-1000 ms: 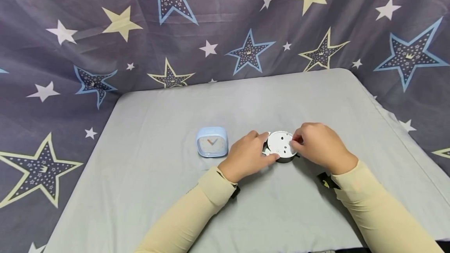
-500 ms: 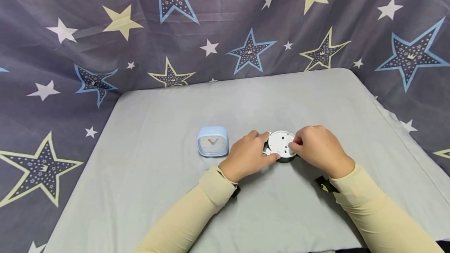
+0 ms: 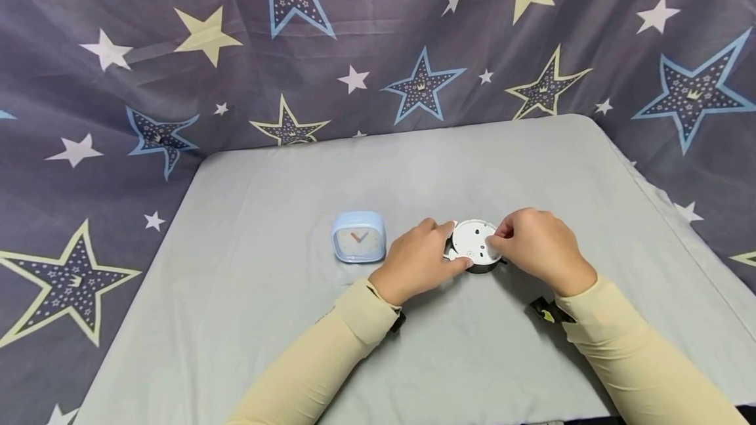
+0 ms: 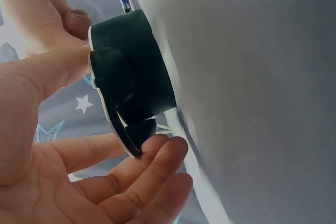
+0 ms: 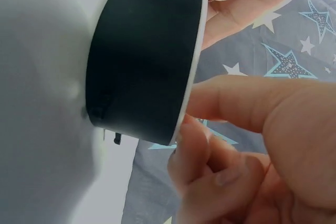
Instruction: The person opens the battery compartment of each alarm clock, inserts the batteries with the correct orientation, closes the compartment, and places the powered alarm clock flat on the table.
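Observation:
A round alarm clock [image 3: 472,236], black-sided with a white back plate dotted with small holes, lies back up on the grey cloth. My left hand [image 3: 418,260] steadies its left side, thumb at the near rim and index finger at the far one. In the left wrist view the other fingers [image 4: 173,169] spread loosely below a protruding ear-like part. My right hand [image 3: 542,248] has thumb and index fingertips pinched together at the right of the back plate; the small part between them is hidden. The right wrist view shows those fingertips [image 5: 191,142] right at the white rim.
A light blue square clock [image 3: 358,237] stands upright left of my left hand, its face towards me. Grey cloth covers the table [image 3: 283,346]. A star-patterned curtain [image 3: 378,31] hangs behind and along both sides.
My right hand shifts and turns very slightly at the back plate, its fingertips staying there. My left hand and both clocks stay in place.

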`<state>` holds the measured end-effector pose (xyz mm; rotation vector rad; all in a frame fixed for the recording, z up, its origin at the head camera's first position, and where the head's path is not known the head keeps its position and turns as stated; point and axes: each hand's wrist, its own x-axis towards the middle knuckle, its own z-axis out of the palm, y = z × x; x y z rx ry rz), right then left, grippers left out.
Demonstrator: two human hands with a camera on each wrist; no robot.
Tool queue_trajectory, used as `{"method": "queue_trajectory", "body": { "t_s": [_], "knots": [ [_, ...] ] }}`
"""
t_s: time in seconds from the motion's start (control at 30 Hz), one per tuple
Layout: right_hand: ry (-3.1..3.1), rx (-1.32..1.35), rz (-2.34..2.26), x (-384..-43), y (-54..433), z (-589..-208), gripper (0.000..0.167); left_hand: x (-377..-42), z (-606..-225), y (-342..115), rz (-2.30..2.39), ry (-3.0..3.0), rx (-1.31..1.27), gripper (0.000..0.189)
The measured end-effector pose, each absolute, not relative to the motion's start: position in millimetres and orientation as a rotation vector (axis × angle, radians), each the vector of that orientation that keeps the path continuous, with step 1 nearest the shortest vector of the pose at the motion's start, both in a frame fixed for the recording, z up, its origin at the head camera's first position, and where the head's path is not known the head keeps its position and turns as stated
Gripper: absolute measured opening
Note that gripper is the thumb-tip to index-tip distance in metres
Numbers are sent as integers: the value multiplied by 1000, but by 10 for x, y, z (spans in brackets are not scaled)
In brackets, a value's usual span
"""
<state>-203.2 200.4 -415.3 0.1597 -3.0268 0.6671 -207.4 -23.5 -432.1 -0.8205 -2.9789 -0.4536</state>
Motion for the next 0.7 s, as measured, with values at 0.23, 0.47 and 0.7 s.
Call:
{"method": "queue_trajectory", "body": {
  "t_s": [0.23,0.47,0.7],
  "knots": [
    [-3027,167,541,-1985,1944,-4204,27,-2073,-4339,-229,-454,-2988,-831,67],
    [-2999,177,358,-1947,1824,-4208,39,-2079,-4343,-245,-464,-2968,-827,67],
    [-2963,177,200,-1915,1720,-4251,37,-2072,-4336,-245,-469,-2983,-823,73]
  ]
}}
